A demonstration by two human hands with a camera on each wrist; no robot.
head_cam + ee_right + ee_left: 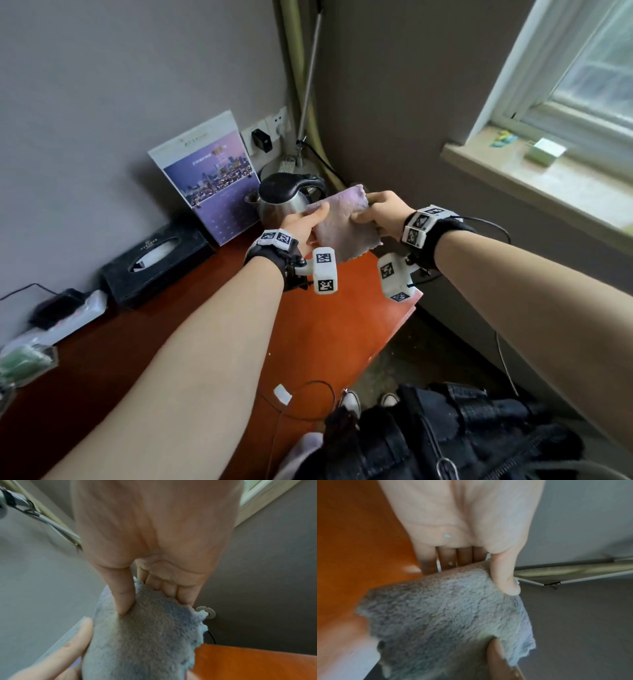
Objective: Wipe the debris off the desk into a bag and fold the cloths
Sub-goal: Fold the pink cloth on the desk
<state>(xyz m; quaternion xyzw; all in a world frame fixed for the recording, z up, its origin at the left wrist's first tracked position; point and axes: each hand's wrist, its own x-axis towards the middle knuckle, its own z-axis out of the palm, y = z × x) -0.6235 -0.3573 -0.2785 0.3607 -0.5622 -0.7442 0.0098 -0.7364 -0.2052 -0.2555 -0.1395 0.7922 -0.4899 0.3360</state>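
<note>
Both hands pinch the cloth in the air above the desk, left hand at 9 o'clock, right hand at 3. Folding seems underway; a paper scrap remains.

Grey walls, window right

Can't really see the left hand's fingers, they're tucked behind the cloth. The kettle is half hidden by it too. Both wrist views are smeared, and the calendar text is too small to read.
</note>
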